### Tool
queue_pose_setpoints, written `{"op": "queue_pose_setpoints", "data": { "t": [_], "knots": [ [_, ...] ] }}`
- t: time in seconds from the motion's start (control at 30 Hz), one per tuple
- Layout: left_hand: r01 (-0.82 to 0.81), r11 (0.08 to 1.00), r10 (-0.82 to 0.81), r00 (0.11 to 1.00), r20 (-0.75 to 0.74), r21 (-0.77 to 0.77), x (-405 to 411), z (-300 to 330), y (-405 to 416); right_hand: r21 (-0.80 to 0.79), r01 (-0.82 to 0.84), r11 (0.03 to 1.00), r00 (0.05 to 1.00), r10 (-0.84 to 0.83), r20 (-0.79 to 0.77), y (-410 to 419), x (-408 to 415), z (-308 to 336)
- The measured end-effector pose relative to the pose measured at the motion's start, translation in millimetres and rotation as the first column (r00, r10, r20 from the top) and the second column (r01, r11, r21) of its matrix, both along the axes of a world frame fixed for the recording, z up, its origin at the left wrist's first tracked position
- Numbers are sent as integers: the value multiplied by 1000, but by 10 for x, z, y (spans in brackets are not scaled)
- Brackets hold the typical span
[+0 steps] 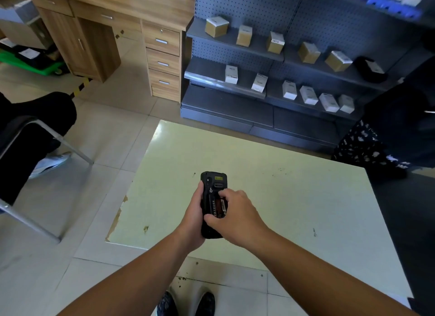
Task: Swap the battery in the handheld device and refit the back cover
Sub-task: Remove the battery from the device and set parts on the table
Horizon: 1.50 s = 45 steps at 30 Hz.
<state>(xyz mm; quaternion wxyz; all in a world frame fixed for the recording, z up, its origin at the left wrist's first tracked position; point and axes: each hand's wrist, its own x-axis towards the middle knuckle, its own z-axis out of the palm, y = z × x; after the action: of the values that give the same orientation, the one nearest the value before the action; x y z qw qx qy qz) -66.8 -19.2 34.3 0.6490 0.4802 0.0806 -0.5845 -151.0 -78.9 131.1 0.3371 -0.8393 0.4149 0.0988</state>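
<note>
A black handheld device (213, 182) is held back side up above the pale green table (282, 193). My left hand (194, 218) wraps around its left edge and lower end. The back cover is off, and a battery (217, 206) with a printed label shows in the open bay. My right hand (235, 215) comes in from the right, with its thumb and fingertips closed on the battery's edges. The back cover is not visible anywhere in view.
The table top has chipped paint at its left edge (117, 218). A grey shelf unit (259, 97) with small boxes stands behind it. A wooden desk (141, 33) is at the back left. A seated person's leg and chair frame (47, 137) are at left; another person (388, 137) stands at right.
</note>
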Motion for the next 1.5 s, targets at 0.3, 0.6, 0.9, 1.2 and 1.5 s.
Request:
{"op": "queue_pose_setpoints", "data": {
  "t": [0.3,0.6,0.9,1.2,1.5],
  "knots": [
    [-48,966,-42,941,335,256,284,-523,-224,94,74,993,995,-67,-69,-128,-111,-214],
    [-103,790,-456,562,690,605,153,-1323,-434,8,128,992,990,-127,-66,-201,-180,-637],
    [-182,776,-497,413,763,604,-54,-1309,-452,-71,148,986,985,-154,-82,-189,-258,-732],
    [-207,725,-620,220,753,657,-41,-1344,-272,-184,111,977,994,-113,-2,-179,-273,-719],
    [59,835,-528,-195,826,548,-200,-959,59,-405,-29,914,992,-23,-121,-330,-438,-444]
  ]
}}
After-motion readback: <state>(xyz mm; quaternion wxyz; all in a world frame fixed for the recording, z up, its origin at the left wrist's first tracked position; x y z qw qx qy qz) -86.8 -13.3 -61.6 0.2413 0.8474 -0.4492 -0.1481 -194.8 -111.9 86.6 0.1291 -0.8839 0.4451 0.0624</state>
